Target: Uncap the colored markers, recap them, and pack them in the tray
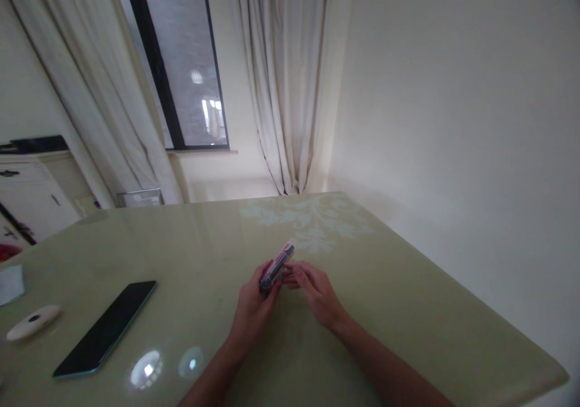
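My left hand [254,304] is closed around a small, narrow pack [277,267] with dark, pink and white parts, held tilted above the table. Its upper end points away and to the right; a clear edge seems to show there. What the pack contains is too small to make out. My right hand [317,289] meets the pack's right side, with its fingers bent and the thumb close to the index finger. Bits of yellow and green show between the pack and those fingertips.
A green table [194,244] with a glossy top carries a black tablet [106,328], a white oval object [34,322] and a pale folded paper or cloth [11,284] at left. A wall [475,123] borders its right side. Curtains [285,81] and a cabinet [36,195] stand behind.
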`<action>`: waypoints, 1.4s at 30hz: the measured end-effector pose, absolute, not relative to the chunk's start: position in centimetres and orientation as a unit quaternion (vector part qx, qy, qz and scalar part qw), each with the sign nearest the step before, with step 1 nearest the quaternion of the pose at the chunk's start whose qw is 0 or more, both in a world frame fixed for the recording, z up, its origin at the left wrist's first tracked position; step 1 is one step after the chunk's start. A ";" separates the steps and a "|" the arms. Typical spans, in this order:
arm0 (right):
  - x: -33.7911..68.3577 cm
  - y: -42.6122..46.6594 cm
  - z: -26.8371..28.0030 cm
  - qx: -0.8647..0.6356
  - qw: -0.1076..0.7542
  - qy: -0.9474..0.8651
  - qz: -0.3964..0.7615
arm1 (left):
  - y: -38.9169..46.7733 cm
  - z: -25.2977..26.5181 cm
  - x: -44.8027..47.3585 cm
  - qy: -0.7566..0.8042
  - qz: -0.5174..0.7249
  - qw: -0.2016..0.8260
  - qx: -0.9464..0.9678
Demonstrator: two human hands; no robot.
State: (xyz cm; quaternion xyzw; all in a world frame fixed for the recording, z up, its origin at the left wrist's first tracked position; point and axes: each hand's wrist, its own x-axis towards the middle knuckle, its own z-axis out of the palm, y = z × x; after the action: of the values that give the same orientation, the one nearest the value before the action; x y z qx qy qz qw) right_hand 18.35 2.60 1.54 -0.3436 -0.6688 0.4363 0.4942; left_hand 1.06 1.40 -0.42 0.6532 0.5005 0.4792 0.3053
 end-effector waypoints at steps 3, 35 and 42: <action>19.4 3.1 1.7 -0.360 0.508 -0.737 0.262 | 1.6 -0.2 0.9 0.488 0.486 0.295 0.662; 20.6 4.9 0.5 -0.359 0.504 -0.783 -0.056 | 1.7 -0.1 1.6 0.451 0.484 0.294 0.689; 22.1 7.0 -0.5 -0.361 0.478 -0.799 -0.048 | 1.8 -0.1 1.4 0.462 0.474 0.289 0.692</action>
State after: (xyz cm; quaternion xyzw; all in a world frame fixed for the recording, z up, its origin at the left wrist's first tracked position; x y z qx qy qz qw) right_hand 22.08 6.98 -0.54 -0.3613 -0.7991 -0.0485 0.4781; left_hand 1.36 1.76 -0.05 0.6918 0.4620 0.4735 0.2894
